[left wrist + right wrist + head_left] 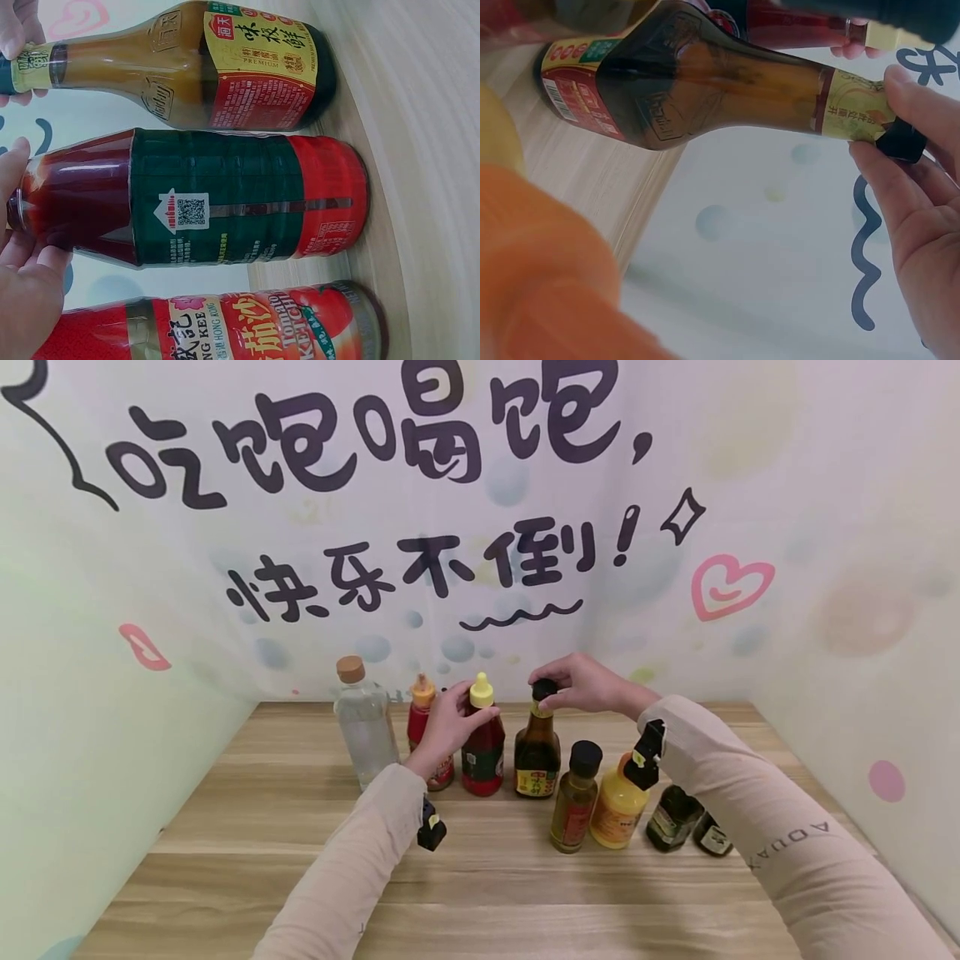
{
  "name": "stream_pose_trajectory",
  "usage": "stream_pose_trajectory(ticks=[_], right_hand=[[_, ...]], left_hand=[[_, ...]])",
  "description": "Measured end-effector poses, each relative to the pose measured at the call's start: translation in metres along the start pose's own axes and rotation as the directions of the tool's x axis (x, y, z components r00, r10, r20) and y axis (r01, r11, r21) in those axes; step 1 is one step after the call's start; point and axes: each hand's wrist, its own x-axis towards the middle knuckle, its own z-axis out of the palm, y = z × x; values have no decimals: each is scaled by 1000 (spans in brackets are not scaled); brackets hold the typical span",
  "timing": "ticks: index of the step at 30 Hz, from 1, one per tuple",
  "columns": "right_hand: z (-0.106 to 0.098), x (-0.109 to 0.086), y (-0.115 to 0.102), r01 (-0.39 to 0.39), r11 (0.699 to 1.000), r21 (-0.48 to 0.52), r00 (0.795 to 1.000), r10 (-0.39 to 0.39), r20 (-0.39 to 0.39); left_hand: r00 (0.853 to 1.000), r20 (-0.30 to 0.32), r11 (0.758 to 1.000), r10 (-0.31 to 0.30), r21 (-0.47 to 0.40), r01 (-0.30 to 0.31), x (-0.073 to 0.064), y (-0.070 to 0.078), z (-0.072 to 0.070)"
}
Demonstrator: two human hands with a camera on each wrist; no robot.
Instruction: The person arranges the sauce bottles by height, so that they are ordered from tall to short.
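Observation:
My left hand grips the neck of a dark red sauce bottle with a green label and a yellow nozzle cap. In the left wrist view its fingers curl around the upper part of that sauce bottle. My right hand pinches the top of a soy sauce bottle, thumb and fingers at the black cap and yellow neck band. Both bottles stand upright side by side on the wooden table. Left of the red one is a tomato ketchup bottle, partly behind my left hand in the head view.
A clear bottle with a brown cap stands at the far left. Nearer me on the right are a black-capped bottle, a yellow squeeze bottle and two dark bottles, partly under my right sleeve. A printed wall sheet rises behind the table.

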Motion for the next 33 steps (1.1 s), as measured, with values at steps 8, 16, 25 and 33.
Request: stream_pose_trajectory(ticks=[8,16,25,33], right_hand=[[1,2,5,-3,1000,-17,1000,3,-4],[2,1,6,-15,1000,-22,1000,15,-9],[2,3,9,-15,1000,13,1000,15,-15],[3,4,10,-14,999,32,1000,14,-15]], left_hand=[[1000,11,1000,-12,-10,12,-8,16,-2],[1000,4,1000,-5,-6,5,-8,15,-2],[1000,8,1000,-22,-16,22,-4,8,0],[1000,3,999,-26,-30,26,11,-24,4]])
